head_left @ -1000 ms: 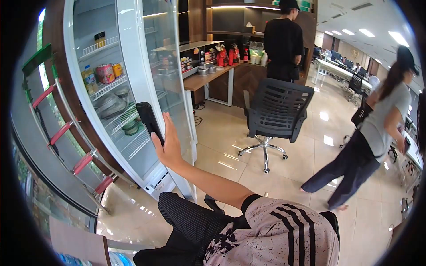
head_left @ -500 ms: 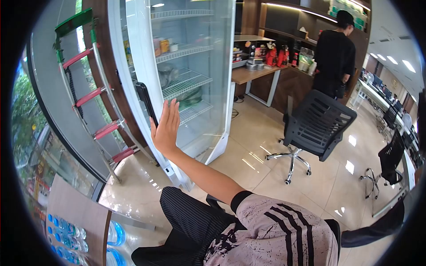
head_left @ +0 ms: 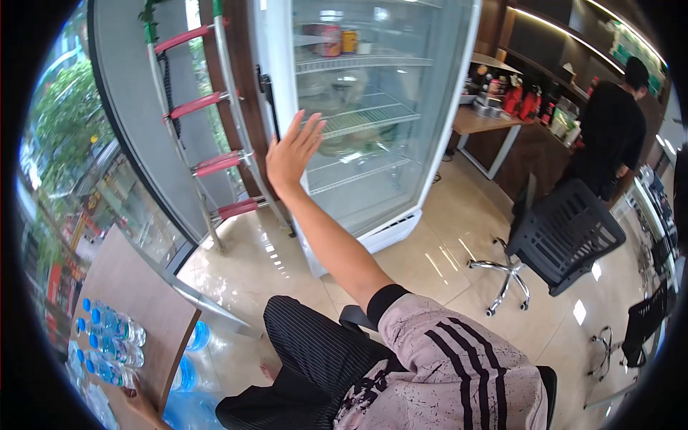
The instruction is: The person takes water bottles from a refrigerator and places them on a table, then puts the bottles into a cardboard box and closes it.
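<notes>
My right hand (head_left: 294, 152) reaches out with fingers extended and apart, holding nothing. Its palm overlaps the handle-side frame of a glass-door fridge (head_left: 285, 54), just beside the black handle (head_left: 269, 100). At the lower left, my left hand (head_left: 142, 405) is at the table's edge, its fingertips right at the lower end of a water bottle (head_left: 111, 368). How its fingers are bent is partly hidden. Several other blue-capped water bottles (head_left: 115, 326) stand in rows beside it on the wooden table (head_left: 154, 287). Cans and packets (head_left: 337, 41) sit on a fridge shelf.
A stepladder (head_left: 197, 106) leans left of the fridge by the window. Large blue water jugs (head_left: 185, 376) stand under the table. An office chair (head_left: 566, 236) is at right, near a person in black (head_left: 609, 136) by a counter (head_left: 476, 120).
The view has shifted left, and the fridge handle looks farther away. My right hand has moved with the door edge, fingers spreading wider. My left hand has come into view by the bottles.
</notes>
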`<control>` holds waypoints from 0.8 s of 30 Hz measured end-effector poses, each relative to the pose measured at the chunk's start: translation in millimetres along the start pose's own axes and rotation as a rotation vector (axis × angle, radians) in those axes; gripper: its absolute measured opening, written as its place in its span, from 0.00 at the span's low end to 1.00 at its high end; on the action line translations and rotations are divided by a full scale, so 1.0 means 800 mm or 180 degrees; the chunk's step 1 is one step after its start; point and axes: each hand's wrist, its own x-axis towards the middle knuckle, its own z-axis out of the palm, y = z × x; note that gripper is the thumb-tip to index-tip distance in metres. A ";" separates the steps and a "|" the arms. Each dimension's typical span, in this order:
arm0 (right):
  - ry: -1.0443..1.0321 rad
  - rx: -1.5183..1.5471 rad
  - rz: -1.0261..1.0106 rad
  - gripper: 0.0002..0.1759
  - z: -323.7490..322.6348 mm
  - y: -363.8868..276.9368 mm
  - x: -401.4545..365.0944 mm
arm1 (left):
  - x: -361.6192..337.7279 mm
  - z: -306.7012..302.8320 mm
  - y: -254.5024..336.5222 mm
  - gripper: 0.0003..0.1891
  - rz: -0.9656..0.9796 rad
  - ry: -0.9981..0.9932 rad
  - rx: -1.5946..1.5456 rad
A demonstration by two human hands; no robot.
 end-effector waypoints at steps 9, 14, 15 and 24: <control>0.0176 -0.0226 -0.0187 0.49 0.046 0.010 0.007 | -0.031 -0.011 0.077 0.19 -0.0106 0.0011 -0.0541; -0.0007 -0.0092 -0.0213 0.46 0.055 0.013 0.010 | -0.035 -0.006 0.078 0.20 0.0008 0.0135 -0.0583; -0.0050 -0.0061 -0.0132 0.46 0.061 0.017 0.012 | -0.038 -0.006 0.078 0.20 0.0056 0.0200 -0.0671; 0.0713 -0.0458 -0.0551 0.42 0.101 0.048 0.019 | -0.060 0.002 0.130 0.23 0.0063 0.0752 0.0016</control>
